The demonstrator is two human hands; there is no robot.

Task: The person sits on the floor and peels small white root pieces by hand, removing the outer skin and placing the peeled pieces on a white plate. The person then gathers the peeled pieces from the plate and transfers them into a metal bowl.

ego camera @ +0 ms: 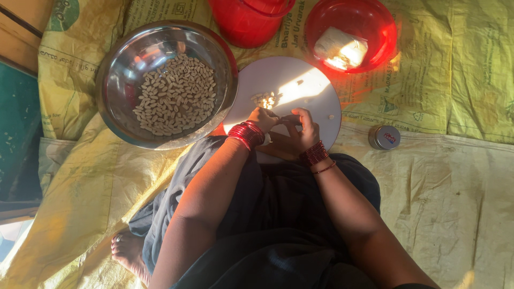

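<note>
My left hand (263, 118) and my right hand (304, 128) meet over the near edge of a round white board (316, 88). Both hands pinch something small and dark between them; what it is I cannot tell. Red bangles ring both wrists. A small heap of pale peeled nuts (264, 99) lies on the board just beyond my left hand. To the left stands a large steel bowl (120, 69) holding several pale nuts (176, 96).
A red bowl (375, 21) with a pale wrapped block (340, 48) sits at the back right, a red bucket (246, 21) beside it. A small round tin (384, 137) lies right of the board. Yellow sacking (455, 176) covers the floor. My bare foot (128, 251) shows lower left.
</note>
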